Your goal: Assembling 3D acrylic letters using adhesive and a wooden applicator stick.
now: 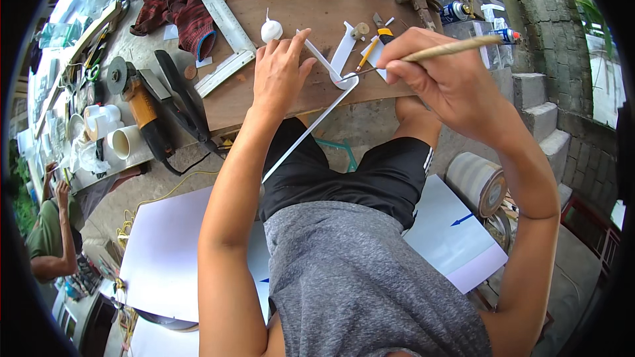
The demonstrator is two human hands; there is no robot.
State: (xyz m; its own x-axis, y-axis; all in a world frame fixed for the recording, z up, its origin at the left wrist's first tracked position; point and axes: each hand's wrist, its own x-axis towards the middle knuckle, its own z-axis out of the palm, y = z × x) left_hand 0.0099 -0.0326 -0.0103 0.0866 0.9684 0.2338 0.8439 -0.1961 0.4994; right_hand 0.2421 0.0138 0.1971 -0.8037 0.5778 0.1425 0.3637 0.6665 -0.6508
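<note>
Right hand (440, 69): fingers closed on a slim, pale wooden handle (456, 47), its thin dark tip reaching the bend of a narrow white strip (307, 129). Left hand (281, 69): fingers spread, thumb apart from the index finger, at the strip's upper end; whether they grip or merely steady it cannot be told. The strip runs from there to the bend above the worktop (297, 0), then down past its edge toward the left forearm.

Step in hand, as judged: working the tool tip at the bend. The next move appears to call for a steady strip and a light, controlled tip.

Close by lies a flat white curved-ended piece (344, 47); its contact with the strip cannot be confirmed. A short wooden cylinder (360, 30) sits beside it.

Not verifiable: the exact tip shape, too small; the strip's lower end, lost near the forearm.
</note>
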